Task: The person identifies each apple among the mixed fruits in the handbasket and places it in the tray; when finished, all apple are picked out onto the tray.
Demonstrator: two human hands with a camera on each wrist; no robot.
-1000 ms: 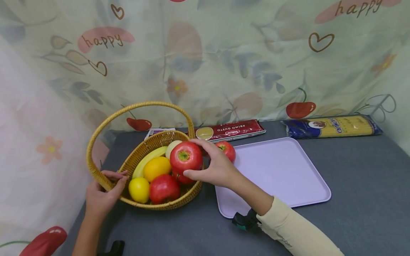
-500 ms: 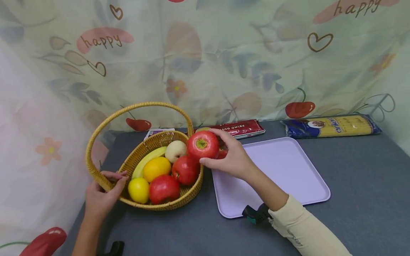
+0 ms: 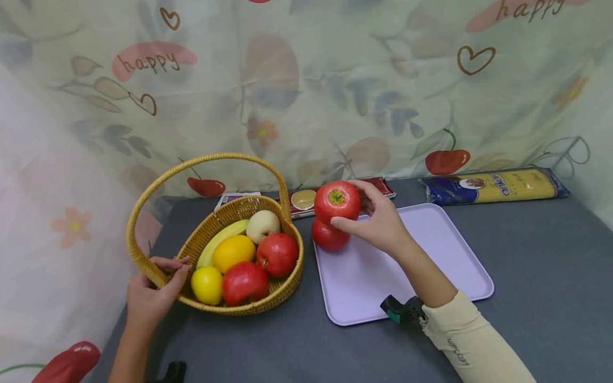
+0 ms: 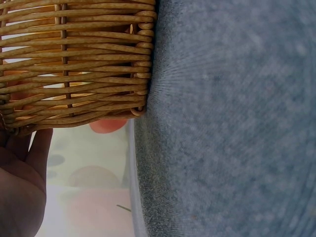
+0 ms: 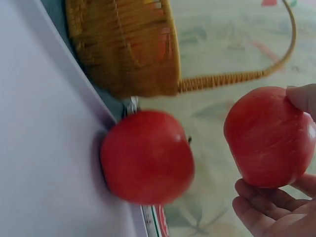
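Observation:
A red apple (image 3: 337, 201) is held up by my right hand (image 3: 380, 221), gripped between thumb and fingers; the right wrist view shows the same apple (image 5: 269, 138) clear of the tray. Below it a second apple (image 3: 330, 238) sits on the far left corner of the lilac tray (image 3: 364, 298). My left hand (image 3: 153, 298) pinches the wicker basket (image 3: 282, 298) at its left side, where the handle meets the rim. Inside the basket lie a banana (image 3: 222, 238), a pale round fruit (image 3: 263, 226), an orange-yellow fruit (image 3: 234, 253), a lemon (image 3: 207, 285) and two more red apples (image 3: 246, 284).
Behind the tray lies a red packet (image 3: 304, 200), partly covered by the right hand and apple. A blue and yellow pasta packet (image 3: 498, 187) is at the back right. A printed cloth (image 3: 311, 106) hangs behind the dark table (image 3: 268, 346).
My right hand has carried the apple from over the basket to the right and slightly back, above the tray's far left corner. The left hand has stayed on the basket.

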